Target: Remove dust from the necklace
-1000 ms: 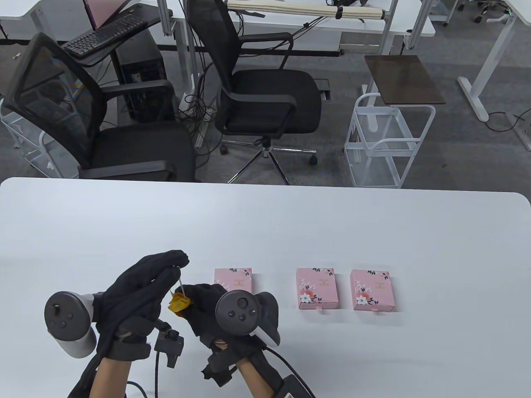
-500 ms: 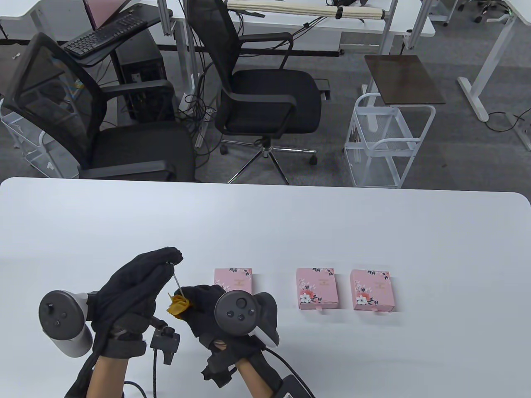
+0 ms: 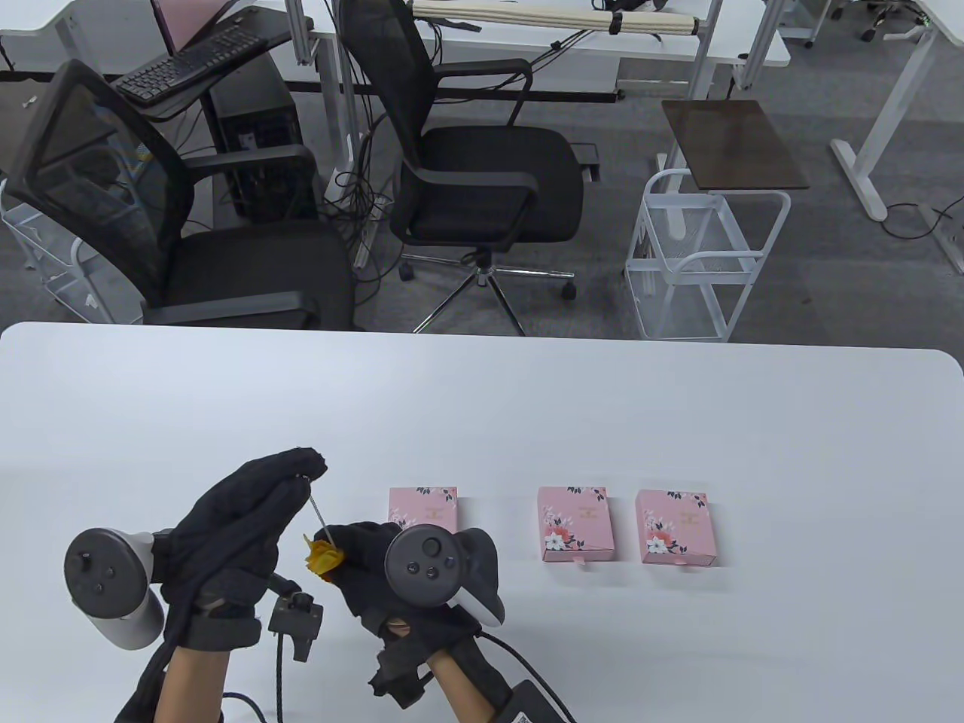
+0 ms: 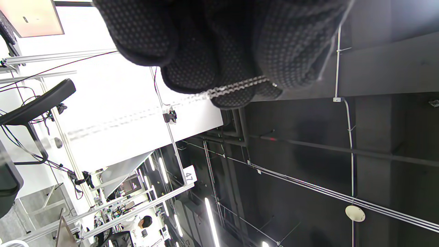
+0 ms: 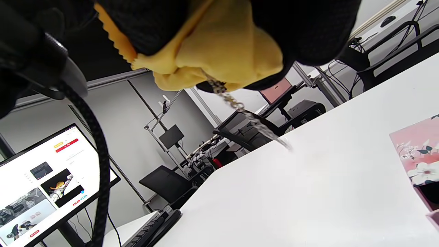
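A thin silver necklace chain (image 3: 316,510) runs taut between my two hands above the table's near left. My left hand (image 3: 248,512) pinches its upper end at the fingertips; the left wrist view shows the chain (image 4: 236,87) crossing those fingertips (image 4: 219,75). My right hand (image 3: 361,557) grips a small yellow cloth (image 3: 322,557) folded around the chain's lower end. In the right wrist view the cloth (image 5: 212,58) is bunched in the fingers and the chain (image 5: 247,116) comes out of it.
Three pink floral boxes lie in a row on the white table (image 3: 527,407): one (image 3: 423,509) just right of my right hand, two more (image 3: 575,523) (image 3: 675,526) farther right. Black office chairs (image 3: 482,173) and a white wire cart (image 3: 700,256) stand beyond the far edge.
My left hand has drawn slightly left and up with its end of the chain, so more chain shows between the hands. The right hand with the cloth has shifted a little left.
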Demonstrator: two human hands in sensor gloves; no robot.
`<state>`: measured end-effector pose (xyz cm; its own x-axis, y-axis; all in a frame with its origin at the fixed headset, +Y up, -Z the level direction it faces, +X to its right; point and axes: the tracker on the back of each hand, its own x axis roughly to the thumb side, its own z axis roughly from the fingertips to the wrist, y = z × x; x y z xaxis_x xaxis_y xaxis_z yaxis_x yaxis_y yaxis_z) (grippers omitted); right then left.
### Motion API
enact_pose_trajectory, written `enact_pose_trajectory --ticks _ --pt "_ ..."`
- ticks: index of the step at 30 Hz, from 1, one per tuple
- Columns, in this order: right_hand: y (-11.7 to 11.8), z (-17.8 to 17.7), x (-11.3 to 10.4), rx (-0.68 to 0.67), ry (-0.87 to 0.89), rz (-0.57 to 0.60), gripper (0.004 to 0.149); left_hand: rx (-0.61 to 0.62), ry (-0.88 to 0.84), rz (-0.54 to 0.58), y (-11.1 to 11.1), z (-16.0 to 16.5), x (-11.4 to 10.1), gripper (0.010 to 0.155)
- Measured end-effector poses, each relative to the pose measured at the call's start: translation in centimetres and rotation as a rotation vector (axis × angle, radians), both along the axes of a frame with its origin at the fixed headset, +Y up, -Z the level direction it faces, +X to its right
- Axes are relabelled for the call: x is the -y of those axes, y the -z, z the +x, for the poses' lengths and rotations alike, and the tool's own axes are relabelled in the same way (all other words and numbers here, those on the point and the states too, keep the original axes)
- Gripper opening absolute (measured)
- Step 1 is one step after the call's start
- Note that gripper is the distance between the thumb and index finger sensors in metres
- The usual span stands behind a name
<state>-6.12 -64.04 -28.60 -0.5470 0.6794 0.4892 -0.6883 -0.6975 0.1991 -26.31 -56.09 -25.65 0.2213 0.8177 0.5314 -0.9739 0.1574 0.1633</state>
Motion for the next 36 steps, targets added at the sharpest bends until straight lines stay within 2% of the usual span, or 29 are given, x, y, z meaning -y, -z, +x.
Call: enact_pose_trajectory --ticks 10,16,25,30,36 --pt "0.4 -0.3 0.9 -0.009 -0.052 -0.057 0.036 -0.011 -0.030 0.015 -0.2 -0.9 -0.2 0.035" --pt "0.6 -0.9 1.7 -0.057 -0.092 -0.143 0.037 -0.019 -0.030 0.018 -0.1 -0.9 -0.1 0.035" --pt "0.8 -1.2 2.6 -0.058 -0.124 -0.172 0.037 -0.029 -0.037 0.029 -0.2 -1.1 -0.2 0.035" --pt "0.7 -1.4 2.8 -0.036 -0.199 -0.136 0.037 -0.029 -0.070 0.037 -0.3 -1.5 -0.3 0.035" --pt "0.7 -1.9 3.3 -0.075 -0.244 -0.159 0.037 -0.040 -0.071 0.034 -0.3 -1.8 -0.4 0.035"
